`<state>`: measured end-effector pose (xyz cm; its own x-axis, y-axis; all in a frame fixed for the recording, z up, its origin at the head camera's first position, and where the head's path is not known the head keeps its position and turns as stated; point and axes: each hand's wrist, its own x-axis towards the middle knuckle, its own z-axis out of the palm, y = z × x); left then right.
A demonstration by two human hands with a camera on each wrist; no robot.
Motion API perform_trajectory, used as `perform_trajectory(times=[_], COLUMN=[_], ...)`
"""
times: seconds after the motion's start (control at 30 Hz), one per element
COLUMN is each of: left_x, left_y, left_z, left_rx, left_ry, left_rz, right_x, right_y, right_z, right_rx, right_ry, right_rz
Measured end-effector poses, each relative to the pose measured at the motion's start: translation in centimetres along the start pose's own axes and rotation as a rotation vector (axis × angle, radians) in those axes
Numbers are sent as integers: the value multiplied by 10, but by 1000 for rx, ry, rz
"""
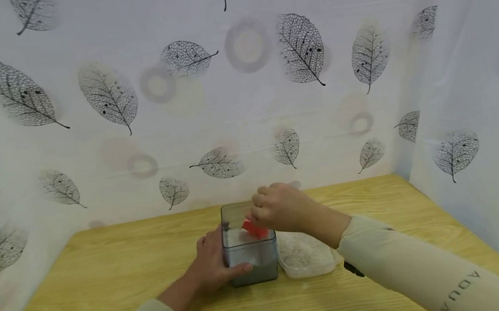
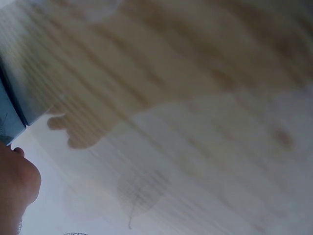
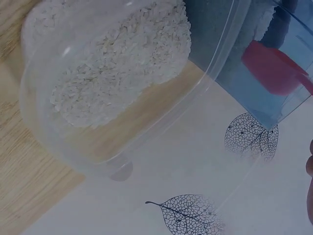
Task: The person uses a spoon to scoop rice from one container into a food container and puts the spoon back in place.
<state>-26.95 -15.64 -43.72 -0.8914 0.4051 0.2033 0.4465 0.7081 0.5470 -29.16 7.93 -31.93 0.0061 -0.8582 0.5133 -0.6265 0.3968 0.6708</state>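
Note:
A clear grey-blue square container (image 1: 253, 265) stands upright on the table, with white rice visible through its open top. My left hand (image 1: 214, 260) holds it from the left, its thumb along the front wall. In the left wrist view only part of that hand (image 2: 17, 181) and a corner of the container (image 2: 10, 115) appear. My right hand (image 1: 281, 207) grips the handle of a red scoop (image 1: 255, 228) at the container's mouth. The scoop's bowl (image 3: 274, 68) shows tilted in the right wrist view; whether rice is in it, I cannot tell.
Touching or close beside the container on its right is a clear plastic tub (image 1: 310, 270) holding loose white rice (image 3: 127, 63). Both stand on a wood-grain table (image 1: 125, 265). A white leaf-patterned sheet (image 1: 241, 97) hangs behind the table and along its sides.

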Motion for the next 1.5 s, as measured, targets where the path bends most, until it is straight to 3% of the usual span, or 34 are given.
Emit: perform_trajectory(times=[0.2,0.7,0.83,1.03,1.17,1.33,1.5], left_x=[0,0,1,1,1,1,-1], left_y=[1,0,0,0,0,1,1], left_z=[1,2,3,2,1,0,-1], left_rx=[18,23,18,5,11,15,29], left_ry=[8,22,27,35,28,16,17], left_rz=[8,11,19,38,35,23,15], right_x=[-2,-9,-11,-13,-15,-17,-16], right_y=[-1,-3,-6,-13,-19,-24,-30], right_z=[3,2,1,-2,-2,-4,-5], right_rx=[124,155,212,330,396,561,701], right_ry=[-32,-12,-31,-86,-197,-351,-362], right_rz=[20,55,120,320,493,782,999])
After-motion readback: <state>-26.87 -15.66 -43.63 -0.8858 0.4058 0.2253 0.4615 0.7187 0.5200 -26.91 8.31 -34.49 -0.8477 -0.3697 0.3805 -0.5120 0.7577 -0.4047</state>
